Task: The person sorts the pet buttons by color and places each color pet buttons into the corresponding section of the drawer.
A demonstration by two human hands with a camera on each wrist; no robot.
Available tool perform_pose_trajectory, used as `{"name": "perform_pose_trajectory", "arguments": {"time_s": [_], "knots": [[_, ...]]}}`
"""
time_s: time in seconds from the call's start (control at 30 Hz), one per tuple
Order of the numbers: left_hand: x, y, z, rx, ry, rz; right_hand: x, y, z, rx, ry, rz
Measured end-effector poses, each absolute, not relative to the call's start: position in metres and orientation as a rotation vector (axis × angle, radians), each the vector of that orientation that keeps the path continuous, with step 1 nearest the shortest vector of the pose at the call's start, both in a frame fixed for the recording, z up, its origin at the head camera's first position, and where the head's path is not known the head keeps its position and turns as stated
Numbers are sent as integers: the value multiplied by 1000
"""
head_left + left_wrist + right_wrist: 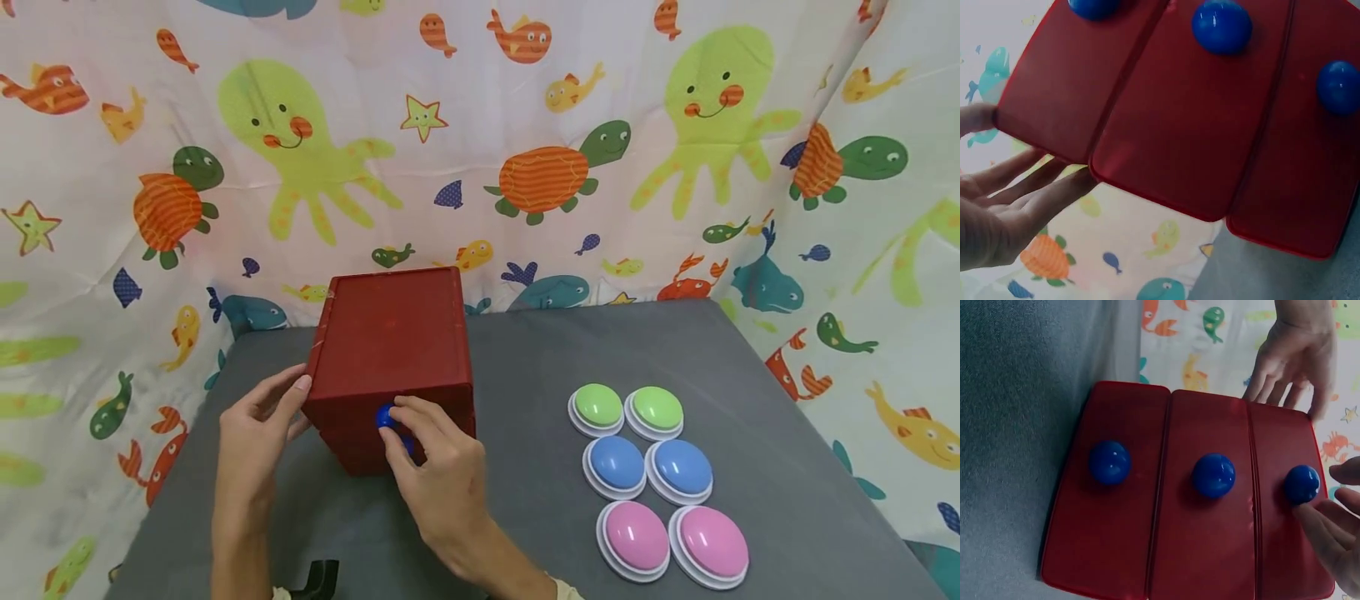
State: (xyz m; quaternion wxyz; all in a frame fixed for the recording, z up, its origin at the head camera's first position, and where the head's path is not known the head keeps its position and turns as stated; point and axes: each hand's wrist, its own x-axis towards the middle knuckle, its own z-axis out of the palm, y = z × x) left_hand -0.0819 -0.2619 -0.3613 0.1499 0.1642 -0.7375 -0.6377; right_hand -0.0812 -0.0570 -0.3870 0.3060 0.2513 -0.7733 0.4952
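Note:
A red drawer box (390,333) with three drawer fronts stands on the grey table. Each front bears a round blue knob, such as the middle knob (1213,475). My right hand (442,471) is at the top drawer, its thumb and index finger pinching the top knob (385,416). On the box's left side rests my left hand (258,433), thumb at the upper front corner and fingers extended along the side wall. The left wrist view shows these fingers (1041,194) reaching past the edge of the fronts. All the drawers appear closed.
To the right of the box are round push lights or buttons in pairs: green (598,405), blue (617,462) and pink (637,536), all on white bases. A curtain (465,108) printed with sea animals surrounds the table (525,358) at the back and sides.

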Motion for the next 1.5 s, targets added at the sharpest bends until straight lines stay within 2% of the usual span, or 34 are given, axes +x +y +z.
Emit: {"name": "perform_pose_trajectory", "arguments": {"time_s": [0.23,0.77,1.5], "knots": [[-84,-280,-362,456,-2183,-2005,-81,-67,-391,556,-2085,1159],[-88,-283,-372,443,-2150,-2075,-83,-72,-394,601,-2110,896],[-85,-290,-372,232,-2366,-1995,-19,-49,-387,758,-2141,672]]}}
